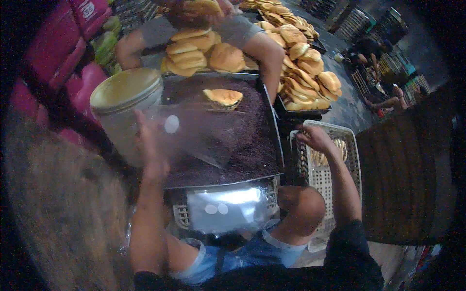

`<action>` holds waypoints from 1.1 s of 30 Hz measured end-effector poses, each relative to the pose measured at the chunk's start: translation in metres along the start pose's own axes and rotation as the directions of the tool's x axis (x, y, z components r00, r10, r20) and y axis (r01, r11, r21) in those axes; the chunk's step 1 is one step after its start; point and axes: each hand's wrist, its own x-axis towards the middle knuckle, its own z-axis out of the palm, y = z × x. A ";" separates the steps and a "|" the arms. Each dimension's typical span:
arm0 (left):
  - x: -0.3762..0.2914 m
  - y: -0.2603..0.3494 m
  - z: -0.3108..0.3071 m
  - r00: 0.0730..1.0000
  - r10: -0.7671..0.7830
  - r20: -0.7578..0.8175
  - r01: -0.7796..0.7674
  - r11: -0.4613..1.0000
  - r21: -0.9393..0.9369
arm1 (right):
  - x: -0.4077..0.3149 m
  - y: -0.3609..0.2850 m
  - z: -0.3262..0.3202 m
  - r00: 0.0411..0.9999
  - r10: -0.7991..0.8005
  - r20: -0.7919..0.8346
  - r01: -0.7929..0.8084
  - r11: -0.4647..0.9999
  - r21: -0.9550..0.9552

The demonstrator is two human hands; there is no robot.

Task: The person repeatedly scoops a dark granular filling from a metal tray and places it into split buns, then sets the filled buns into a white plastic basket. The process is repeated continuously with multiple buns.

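Observation:
My left hand is blurred, beside a plastic bucket. It holds a clear plastic bag bearing a white oval mark. Under the bag lies a metal tray spread with a dark purplish, crumbly food. On that food rests a folded bread bun with a dark filling, a thin stick-like thing along its lower edge. Out to the right, my right hand has curled fingers over the far end of a white plastic crate; whether it grips anything cannot be made out.
A stack of clear bags lies on a basket before my lap. Packed items sit inside the crate. Across the tray, a person's arms surround piled buns. More buns fill trays at right. Pink bags stand left.

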 end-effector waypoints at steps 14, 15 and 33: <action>0.028 0.008 -0.029 0.960 0.227 -0.167 -0.199 0.966 0.167 | 0.264 -0.207 0.070 0.874 -0.447 -0.189 0.266 0.768 -0.583; 0.026 0.010 -0.032 0.977 0.178 -0.117 -0.164 0.979 0.121 | 0.263 -0.218 0.072 0.894 -0.394 -0.215 0.245 0.829 -0.502; 0.006 0.023 -0.029 0.989 0.114 -0.089 -0.127 0.979 -0.161 | 0.139 -0.181 0.142 0.905 -0.059 -0.422 0.000 0.990 -0.140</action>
